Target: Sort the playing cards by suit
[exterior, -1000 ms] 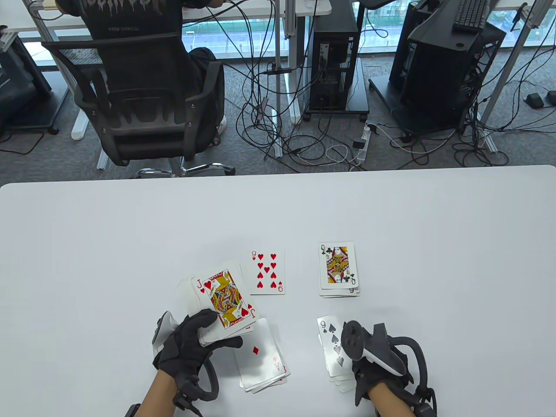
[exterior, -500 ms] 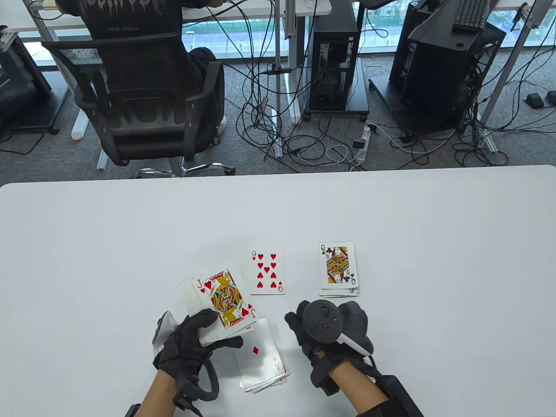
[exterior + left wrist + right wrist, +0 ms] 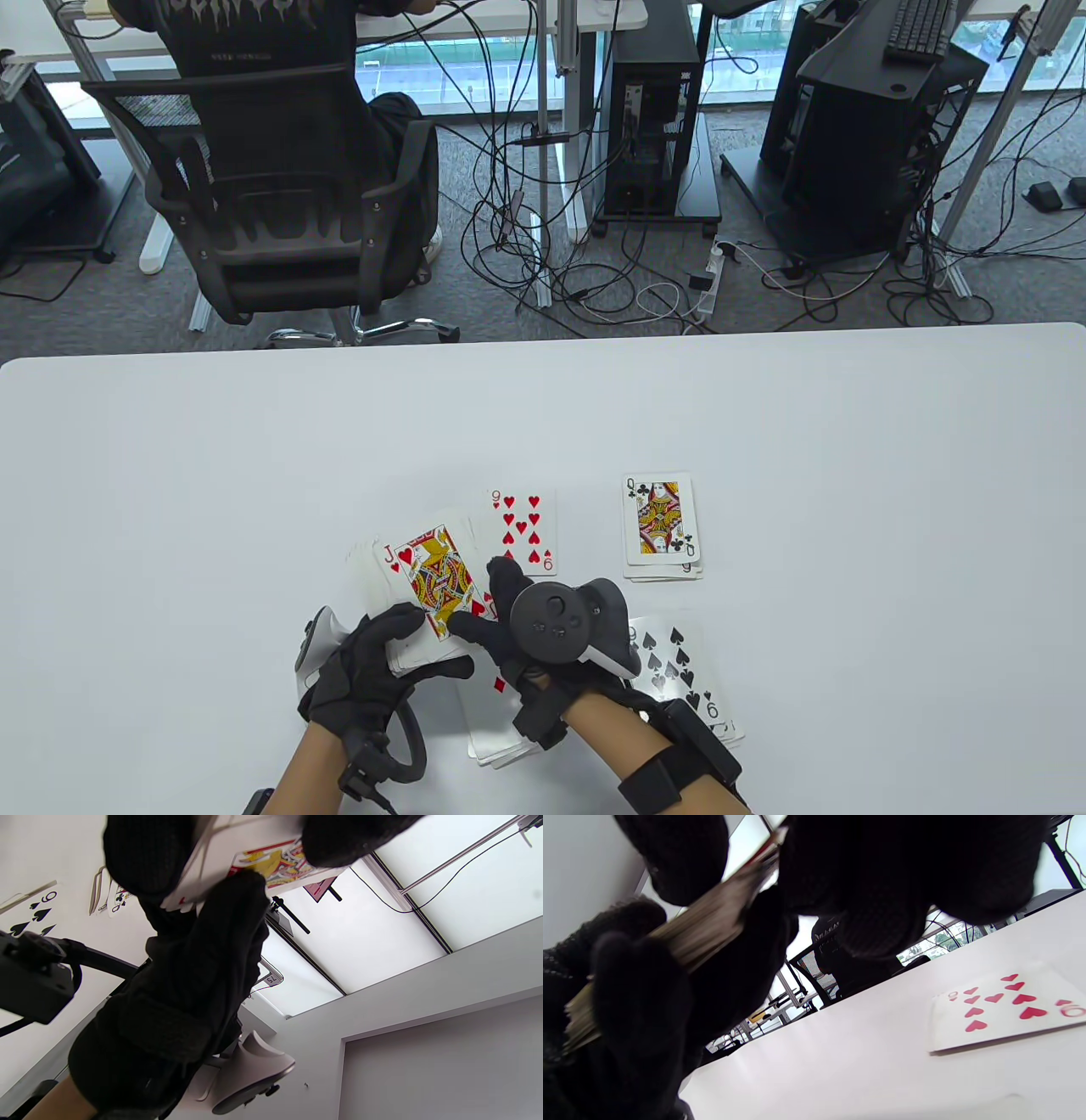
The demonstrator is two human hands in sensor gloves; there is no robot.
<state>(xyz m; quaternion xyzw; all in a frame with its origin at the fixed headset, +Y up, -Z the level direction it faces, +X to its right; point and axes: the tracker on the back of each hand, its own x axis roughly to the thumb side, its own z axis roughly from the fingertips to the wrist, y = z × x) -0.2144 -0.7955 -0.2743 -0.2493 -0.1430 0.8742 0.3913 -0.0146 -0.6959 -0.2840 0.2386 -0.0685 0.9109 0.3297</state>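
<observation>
White surface [image 3: 254,441] in front. Behind it, grey carpet floor [image 3: 85,314]. Person [image 3: 254,34] sits with back turned in a black mesh office chair [image 3: 280,195], top left. Loose cables [image 3: 594,280] tangled on the floor, white power strip [image 3: 717,272] among them. Black PC tower [image 3: 657,127] centre, second black tower [image 3: 857,153] to its right, keyboard [image 3: 920,25] on top. Windows along the far wall.

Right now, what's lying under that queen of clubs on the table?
The queen of clubs tops a small pile: edges of more cards stick out along its near side, and a 9 corner shows at the right. Their suits and count are covered.
</observation>
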